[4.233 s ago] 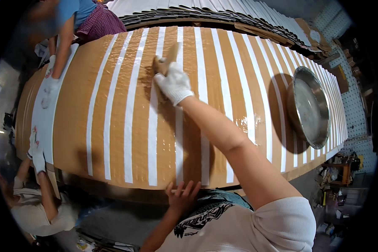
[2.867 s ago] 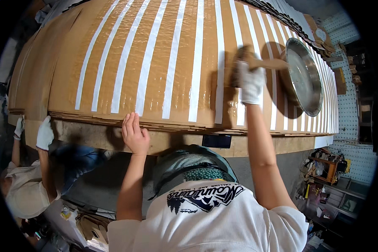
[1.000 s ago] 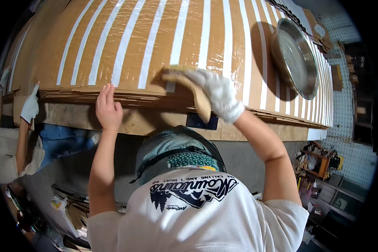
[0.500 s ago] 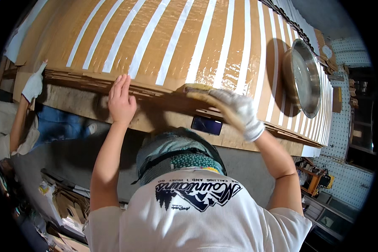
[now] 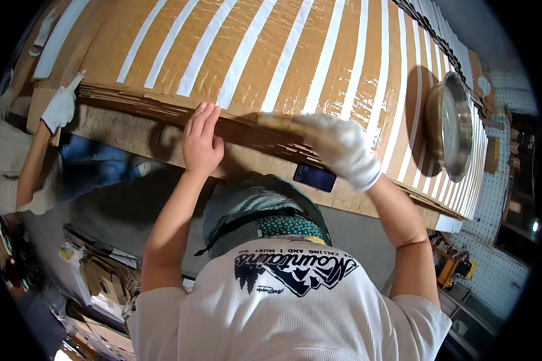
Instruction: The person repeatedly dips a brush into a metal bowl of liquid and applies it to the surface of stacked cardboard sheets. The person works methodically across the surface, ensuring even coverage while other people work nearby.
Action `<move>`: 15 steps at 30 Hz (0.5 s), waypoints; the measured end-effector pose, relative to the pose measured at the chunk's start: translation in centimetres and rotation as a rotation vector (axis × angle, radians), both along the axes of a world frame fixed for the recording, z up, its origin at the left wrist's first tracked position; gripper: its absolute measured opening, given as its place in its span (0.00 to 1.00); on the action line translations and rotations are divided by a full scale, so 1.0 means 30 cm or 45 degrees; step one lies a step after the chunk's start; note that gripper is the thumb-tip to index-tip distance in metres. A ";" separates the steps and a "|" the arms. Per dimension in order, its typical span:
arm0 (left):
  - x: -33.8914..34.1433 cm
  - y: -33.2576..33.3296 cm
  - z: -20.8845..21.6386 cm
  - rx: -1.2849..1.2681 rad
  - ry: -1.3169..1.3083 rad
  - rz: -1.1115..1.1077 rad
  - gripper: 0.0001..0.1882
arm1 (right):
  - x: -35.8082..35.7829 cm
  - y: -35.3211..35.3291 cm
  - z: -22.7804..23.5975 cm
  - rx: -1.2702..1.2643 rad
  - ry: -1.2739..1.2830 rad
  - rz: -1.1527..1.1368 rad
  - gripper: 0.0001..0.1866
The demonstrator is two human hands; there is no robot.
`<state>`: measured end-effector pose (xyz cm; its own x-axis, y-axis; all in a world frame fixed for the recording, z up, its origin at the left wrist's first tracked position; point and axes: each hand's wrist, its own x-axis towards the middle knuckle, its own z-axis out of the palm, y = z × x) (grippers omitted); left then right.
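Note:
A large brown cardboard sheet with white glossy stripes lies on top of a stack of cardboard. My left hand is bare and rests flat on the stack's near edge, fingers together, holding nothing. My right hand wears a white glove and grips a brush with a wooden handle. The brush is blurred by motion and lies low along the near edge of the stack, just right of my left hand.
A round metal basin sits on the sheet at the right. A small dark flat rectangle is on the table's front below the stack. A co-worker's white-gloved hand touches the stack's left corner. Pegboard shelves stand at the right.
My right hand carried the brush from the sheet's middle toward the basin, then down to the near edge. My left hand rose onto the stack's edge. The view tilted.

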<state>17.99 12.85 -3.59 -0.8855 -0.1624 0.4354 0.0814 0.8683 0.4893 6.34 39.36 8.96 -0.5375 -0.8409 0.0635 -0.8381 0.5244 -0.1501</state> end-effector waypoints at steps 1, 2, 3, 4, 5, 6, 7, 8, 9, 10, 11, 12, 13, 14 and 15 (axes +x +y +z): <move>-0.008 -0.006 0.004 0.018 0.009 -0.007 0.33 | -0.037 -0.006 -0.005 -0.234 -0.118 -0.018 0.27; -0.010 -0.014 0.007 -0.003 -0.002 -0.027 0.32 | -0.068 -0.017 -0.002 -0.464 -0.227 -0.015 0.28; -0.007 -0.022 0.011 -0.023 -0.013 -0.048 0.32 | -0.076 -0.024 0.014 -0.367 -0.181 -0.153 0.29; -0.008 -0.022 0.014 -0.041 -0.024 -0.069 0.32 | -0.065 -0.055 0.015 -0.326 0.018 -0.145 0.24; -0.009 -0.030 0.014 -0.068 -0.024 -0.079 0.32 | -0.046 -0.085 0.013 -0.284 0.215 -0.131 0.18; -0.011 -0.034 0.013 -0.096 -0.023 -0.090 0.32 | -0.011 -0.083 -0.017 0.005 0.326 -0.160 0.19; -0.017 -0.042 0.016 -0.124 -0.017 -0.109 0.32 | 0.035 -0.080 -0.044 0.298 0.433 -0.195 0.21; -0.015 -0.040 0.020 -0.115 -0.031 -0.113 0.31 | 0.075 -0.081 -0.031 0.245 0.279 -0.205 0.20; -0.020 -0.050 0.020 -0.133 -0.021 -0.128 0.31 | 0.099 -0.081 -0.012 0.190 0.127 -0.215 0.20; -0.021 -0.052 0.021 -0.143 -0.011 -0.143 0.31 | 0.074 -0.036 -0.015 0.066 0.094 -0.074 0.18; -0.026 -0.054 0.019 -0.154 -0.003 -0.164 0.31 | 0.049 0.011 -0.021 -0.045 0.061 0.069 0.16; -0.024 -0.061 0.007 -0.227 -0.014 -0.150 0.29 | 0.007 0.057 -0.044 -0.300 -0.301 -0.068 0.17; -0.026 -0.066 -0.009 -0.248 0.002 -0.165 0.29 | -0.005 0.051 -0.010 -0.263 -0.159 -0.164 0.19; -0.026 -0.076 -0.018 -0.279 0.019 -0.163 0.29 | -0.024 0.039 0.024 -0.227 -0.024 -0.253 0.22; -0.023 -0.086 -0.022 -0.309 0.036 -0.159 0.28 | -0.037 0.030 0.059 -0.186 0.096 -0.347 0.26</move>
